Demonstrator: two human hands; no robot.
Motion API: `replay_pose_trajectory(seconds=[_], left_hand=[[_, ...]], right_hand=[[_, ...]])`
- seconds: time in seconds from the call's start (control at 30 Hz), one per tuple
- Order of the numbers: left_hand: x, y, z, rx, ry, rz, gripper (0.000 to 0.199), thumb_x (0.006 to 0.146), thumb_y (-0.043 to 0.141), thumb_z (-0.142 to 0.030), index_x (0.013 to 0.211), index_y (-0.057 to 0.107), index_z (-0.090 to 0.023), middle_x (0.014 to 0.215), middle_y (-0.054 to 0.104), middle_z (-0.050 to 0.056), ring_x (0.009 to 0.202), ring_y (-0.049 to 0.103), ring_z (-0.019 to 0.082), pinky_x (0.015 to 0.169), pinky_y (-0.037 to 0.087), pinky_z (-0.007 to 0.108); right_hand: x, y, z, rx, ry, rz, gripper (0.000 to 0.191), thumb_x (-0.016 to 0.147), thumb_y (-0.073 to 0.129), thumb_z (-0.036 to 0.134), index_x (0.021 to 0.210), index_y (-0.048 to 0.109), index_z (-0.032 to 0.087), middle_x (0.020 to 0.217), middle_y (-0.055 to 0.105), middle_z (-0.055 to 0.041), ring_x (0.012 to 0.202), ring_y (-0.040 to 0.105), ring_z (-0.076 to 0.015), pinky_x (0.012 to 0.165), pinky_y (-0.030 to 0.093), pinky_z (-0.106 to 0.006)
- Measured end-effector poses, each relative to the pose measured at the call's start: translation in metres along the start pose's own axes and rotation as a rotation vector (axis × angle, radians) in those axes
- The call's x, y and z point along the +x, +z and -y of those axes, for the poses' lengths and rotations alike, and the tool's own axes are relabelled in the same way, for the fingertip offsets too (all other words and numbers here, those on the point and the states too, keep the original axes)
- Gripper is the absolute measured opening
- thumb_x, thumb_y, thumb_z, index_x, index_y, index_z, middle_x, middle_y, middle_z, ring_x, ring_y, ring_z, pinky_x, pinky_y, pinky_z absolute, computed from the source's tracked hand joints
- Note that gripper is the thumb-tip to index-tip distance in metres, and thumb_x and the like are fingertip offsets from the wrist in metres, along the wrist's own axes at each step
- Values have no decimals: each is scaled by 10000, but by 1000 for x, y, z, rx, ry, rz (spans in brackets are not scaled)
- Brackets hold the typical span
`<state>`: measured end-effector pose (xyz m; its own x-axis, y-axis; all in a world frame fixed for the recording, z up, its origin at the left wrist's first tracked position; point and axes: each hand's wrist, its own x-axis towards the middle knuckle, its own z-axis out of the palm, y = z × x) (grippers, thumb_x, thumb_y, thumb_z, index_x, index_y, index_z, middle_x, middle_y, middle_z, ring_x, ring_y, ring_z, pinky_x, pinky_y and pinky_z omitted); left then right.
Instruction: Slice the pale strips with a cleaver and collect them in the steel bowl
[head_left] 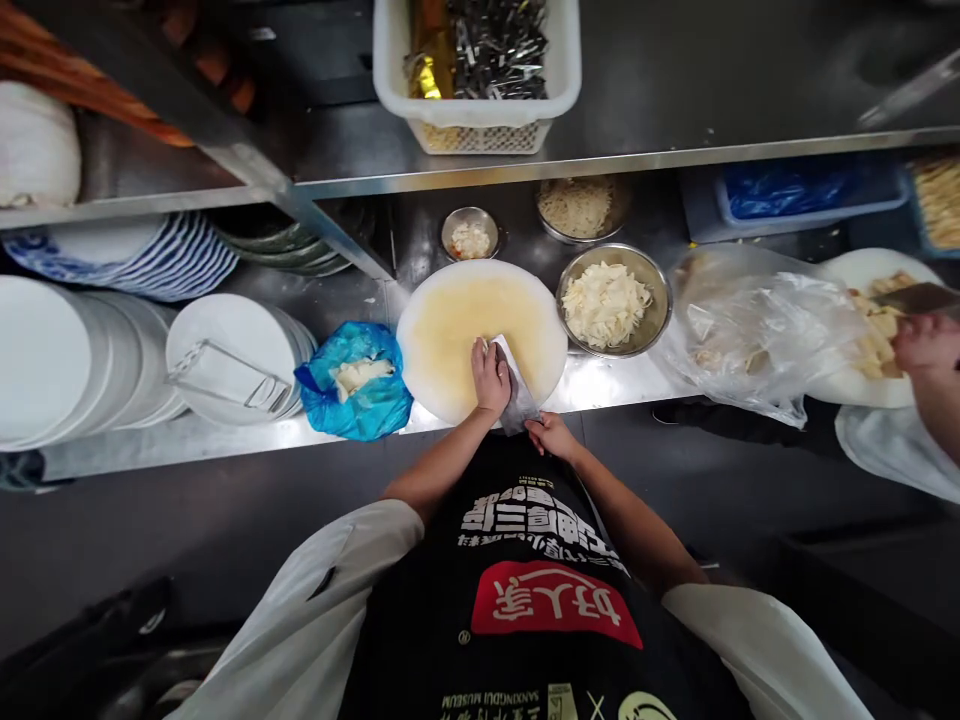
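Note:
My right hand (553, 437) is closed round the handle of a cleaver (516, 388), whose wide blade stands over a round, yellowed cutting board (439, 330). Against the blade's left side, my left hand (491, 382) presses down on the board with its fingers together; what lies under them is hidden. Right of the board, a steel bowl (662, 315) holds pale thin slices (606, 303). On the left, an open blue plastic bag (356, 410) contains whitish pieces (364, 376). Behind the board is a small metal bowl (470, 213) of chopped white bits.
Stacked white plates (217, 345) with a wire rack (232, 378) stand left. A shelf edge (637, 168) crosses above the counter, bearing a white basket (476, 110). To the right lie a clear plastic bag (765, 320) and another board (825, 385), where a co-worker's hand (926, 343) holds a knife.

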<state>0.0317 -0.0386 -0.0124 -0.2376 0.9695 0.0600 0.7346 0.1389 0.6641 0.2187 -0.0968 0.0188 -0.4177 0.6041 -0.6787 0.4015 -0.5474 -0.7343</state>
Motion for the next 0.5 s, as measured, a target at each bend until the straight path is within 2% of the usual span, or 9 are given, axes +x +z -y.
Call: replay_pose_trajectory(seconds=[0.07,0.13,0.27,0.33,0.4,0.43,0.5], left_hand=[[11,7,-24,-28,76,-16,520,1035,355,-312,1537,329,-178,1643,240,188,1557,168,303,1243,250,627],[33,23,-58,-38,187,0,520,1040,353,-323,1545,324,-199,1638,268,164,1556,178,289,1260,240,603],[104,79,-139,-76,435,145,484,1038,402,-362,1510,398,-254,1620,325,103,1524,280,273,1263,271,567],[134,102,-168,-106,486,207,445,1033,436,-372,1456,475,-240,1576,393,108,1482,366,274,1237,328,546],[147,110,-178,-135,466,267,388,1026,465,-349,1374,556,-204,1499,486,124,1412,464,256,1196,402,488],[145,107,-174,-148,447,296,352,1020,476,-328,1322,593,-190,1456,529,125,1372,507,239,1171,435,450],[131,85,-149,-158,411,335,282,1007,487,-288,1217,643,-182,1381,589,116,1296,568,207,1113,486,384]], right_hand=[[-11,-10,0,56,-22,-53,384,847,518,567,659,456,239,479,500,61,371,449,-99,413,352,-210],[-23,-27,4,118,-44,-146,377,845,536,558,661,463,238,478,504,51,378,446,-103,417,354,-217],[-32,-77,23,251,-74,-438,309,863,517,508,716,472,240,500,510,30,419,472,-127,454,398,-245],[-34,-105,32,234,-56,-575,264,877,487,482,782,492,236,525,523,23,438,493,-144,472,412,-263],[-40,-131,36,86,-12,-665,268,894,461,466,842,539,215,556,561,-3,471,527,-169,499,416,-280],[-45,-141,36,-26,12,-695,290,904,451,460,874,569,197,584,591,-27,506,553,-185,521,418,-286],[-61,-153,30,-271,52,-720,344,923,436,440,964,622,154,676,657,-85,612,611,-221,580,426,-294]])
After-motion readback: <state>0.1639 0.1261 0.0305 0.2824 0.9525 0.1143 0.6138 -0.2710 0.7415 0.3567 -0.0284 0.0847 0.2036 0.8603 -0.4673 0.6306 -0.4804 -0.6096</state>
